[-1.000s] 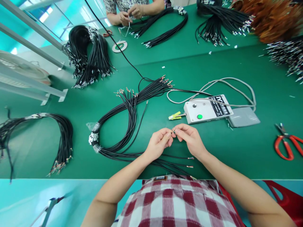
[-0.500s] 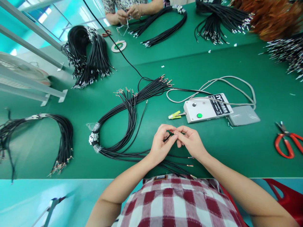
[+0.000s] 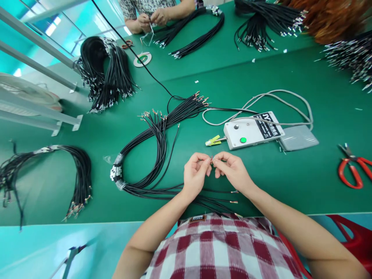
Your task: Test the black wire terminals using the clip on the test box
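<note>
Both of my hands meet above the green table in front of my checked shirt. My left hand (image 3: 196,174) is closed in a pinch on the end of a black cable, most of which its fingers hide. Thin wire strands show at the fingertips. My right hand (image 3: 232,170) pinches at those same wires from the other side, thumb against forefinger. To the left curves a bundle of black cables (image 3: 136,135), banded with white labels (image 3: 116,171), with bare wire ends. Several loose cable ends (image 3: 234,201) lie beneath my wrists.
Beyond my hands sits a white control box (image 3: 251,133) with a green button, yellow-tipped shaft and grey pedal (image 3: 299,138). Red-handled pliers (image 3: 353,168) lie at right. More cable bundles (image 3: 107,73) stand at back left. Another person's hands (image 3: 152,18) work across the table.
My hands have drawn slightly apart at the fingertips, and the wire strands between them show more plainly. The whole view has shifted a little.
</note>
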Motion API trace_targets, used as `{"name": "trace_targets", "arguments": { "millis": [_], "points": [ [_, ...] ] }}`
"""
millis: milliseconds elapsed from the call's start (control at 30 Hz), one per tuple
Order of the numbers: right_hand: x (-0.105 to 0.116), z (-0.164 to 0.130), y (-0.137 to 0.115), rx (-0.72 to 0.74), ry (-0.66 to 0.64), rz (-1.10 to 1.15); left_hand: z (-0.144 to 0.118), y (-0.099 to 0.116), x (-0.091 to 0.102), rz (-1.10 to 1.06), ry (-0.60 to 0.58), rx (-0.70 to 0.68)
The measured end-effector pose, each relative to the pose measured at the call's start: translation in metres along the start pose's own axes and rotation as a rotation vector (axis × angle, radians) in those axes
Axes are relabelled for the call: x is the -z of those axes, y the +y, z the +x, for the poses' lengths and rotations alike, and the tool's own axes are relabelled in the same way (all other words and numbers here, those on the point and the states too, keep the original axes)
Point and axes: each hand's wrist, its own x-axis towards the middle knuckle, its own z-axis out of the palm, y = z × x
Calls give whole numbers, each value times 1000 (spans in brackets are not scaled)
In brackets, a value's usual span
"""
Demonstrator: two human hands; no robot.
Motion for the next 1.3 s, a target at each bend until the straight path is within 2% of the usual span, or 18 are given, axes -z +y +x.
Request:
{"name": "trace_targets", "arguments": {
  "millis": [233,300,400,500,567,667,733,833,933,1033,1100,1200,1300],
  "points": [
    [-1,0,-3,-10,-16,-21,3,7,0,18,-131,56],
    [1,0,-2,-4,-17,-28,4,6,-2,32,-114,30],
    [4,1,0,6,-19,-59,3,0,-3,19,-30,21],
    [9,2,1,16,-22,-133,0,-5,0,122,2,47],
    [12,2,1,12,-32,-208,-3,-8,3,284,11,-28],
    [17,1,1,23,-36,-323,-5,-12,7,523,13,-251],
    [21,0,1,45,-38,-377,-2,-14,10,584,3,-301],
    [29,-2,2,93,-7,-458,5,-15,12,496,-16,-141],
    [33,-5,-2,255,67,-701,12,-11,14,322,-36,33],
    [27,-5,-10,482,41,-1074,18,-6,15,236,-85,84],
    [20,-2,-15,578,-12,-1295,20,-2,17,240,-135,88],
    [14,3,-17,642,-81,-1504,21,2,21,366,-233,42],
    [17,7,-17,685,-132,-1579,22,5,25,620,-286,-167]
  ]
}}
